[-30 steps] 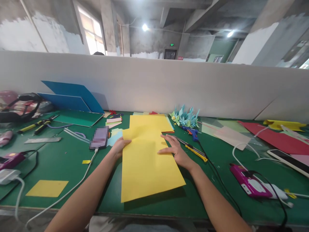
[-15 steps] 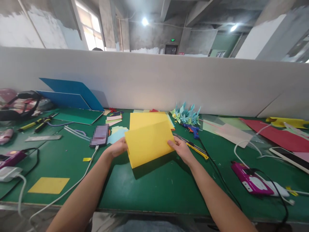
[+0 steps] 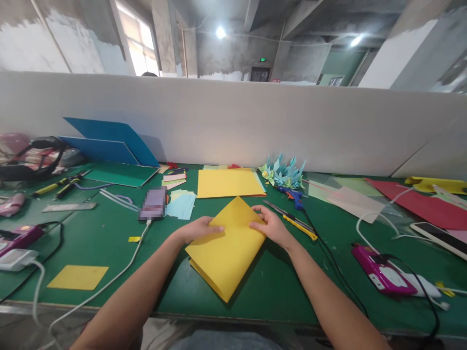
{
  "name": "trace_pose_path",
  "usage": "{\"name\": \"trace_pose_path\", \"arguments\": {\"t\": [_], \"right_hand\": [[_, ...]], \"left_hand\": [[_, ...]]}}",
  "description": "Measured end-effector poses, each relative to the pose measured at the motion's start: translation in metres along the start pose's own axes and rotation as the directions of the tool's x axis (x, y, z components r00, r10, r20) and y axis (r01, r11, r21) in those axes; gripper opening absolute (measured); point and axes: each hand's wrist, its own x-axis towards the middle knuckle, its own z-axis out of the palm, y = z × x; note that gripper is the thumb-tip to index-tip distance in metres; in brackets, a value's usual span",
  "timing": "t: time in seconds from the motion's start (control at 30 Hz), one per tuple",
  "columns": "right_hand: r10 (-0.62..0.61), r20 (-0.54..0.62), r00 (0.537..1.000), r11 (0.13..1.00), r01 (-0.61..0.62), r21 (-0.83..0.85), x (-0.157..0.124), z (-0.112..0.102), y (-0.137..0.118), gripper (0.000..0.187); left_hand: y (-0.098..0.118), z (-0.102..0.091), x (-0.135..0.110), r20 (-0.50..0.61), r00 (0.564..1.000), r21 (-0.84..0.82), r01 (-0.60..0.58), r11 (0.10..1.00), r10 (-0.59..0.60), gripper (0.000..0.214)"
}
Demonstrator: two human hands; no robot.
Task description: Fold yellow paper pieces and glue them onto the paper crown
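A folded sheet of yellow paper (image 3: 228, 253) is held between my two hands over the green table, turned so that one corner points toward me. Its lower left edge shows two layers slightly apart. My left hand (image 3: 199, 230) grips the upper left edge, thumb on top and the other fingers hidden beneath. At the right corner my right hand (image 3: 270, 225) pinches the paper with the thumb on its face. Behind it lies a stack of yellow paper (image 3: 229, 183). A yellow utility knife (image 3: 301, 227) rests just right of my right hand.
Blue paper flowers (image 3: 282, 171) and a blue glue gun (image 3: 295, 197) sit at the back. A phone (image 3: 153, 203) on a white cable lies left. Purple power strips (image 3: 379, 272) and cables occupy both sides. A small yellow sheet (image 3: 78, 277) lies front left.
The folded yellow paper has turned so a corner points at me, and it has come lower and nearer. My left hand has shifted right along its edge.
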Motion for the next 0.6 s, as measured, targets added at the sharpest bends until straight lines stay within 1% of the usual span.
{"name": "trace_pose_path", "arguments": {"t": [0.07, 0.13, 0.2, 0.27, 0.33, 0.4, 0.5, 0.6], "right_hand": [[-0.004, -0.042, 0.999, 0.999, 0.006, 0.035, 0.001, 0.001, 0.001, 0.055], [-0.012, -0.113, 0.994, 0.997, 0.019, 0.07, 0.002, -0.001, 0.001, 0.062], [-0.004, -0.188, 0.982, 0.994, 0.025, 0.109, 0.003, -0.003, 0.002, 0.064], [0.037, -0.214, 0.976, 0.988, -0.003, 0.155, 0.004, -0.003, 0.003, 0.061], [0.1, -0.171, 0.98, 0.978, -0.065, 0.199, 0.002, 0.001, 0.004, 0.06], [0.152, -0.097, 0.984, 0.965, -0.126, 0.232, 0.0, 0.008, 0.003, 0.06], [0.167, -0.026, 0.986, 0.951, -0.154, 0.27, -0.003, 0.021, 0.002, 0.065], [0.16, -0.019, 0.987, 0.944, -0.148, 0.294, -0.005, 0.027, 0.0, 0.067]], "left_hand": [[-0.004, 0.006, 0.001, -0.018, 1.0, 0.012, -0.007, 1.0, 0.007, 0.037], [-0.007, 0.011, 0.004, -0.051, 0.998, 0.013, -0.028, 1.0, 0.028, 0.041], [-0.009, 0.015, 0.009, -0.119, 0.99, 0.0, -0.07, 0.998, 0.069, 0.044], [-0.012, 0.018, 0.015, -0.215, 0.968, -0.025, -0.136, 0.99, 0.127, 0.047], [-0.016, 0.021, 0.02, -0.291, 0.94, -0.045, -0.201, 0.979, 0.18, 0.048], [-0.019, 0.024, 0.023, -0.334, 0.916, -0.062, -0.255, 0.965, 0.221, 0.049], [-0.02, 0.028, 0.022, -0.338, 0.904, -0.08, -0.304, 0.949, 0.261, 0.055], [-0.019, 0.032, 0.018, -0.309, 0.908, -0.086, -0.323, 0.942, 0.283, 0.057]]}}
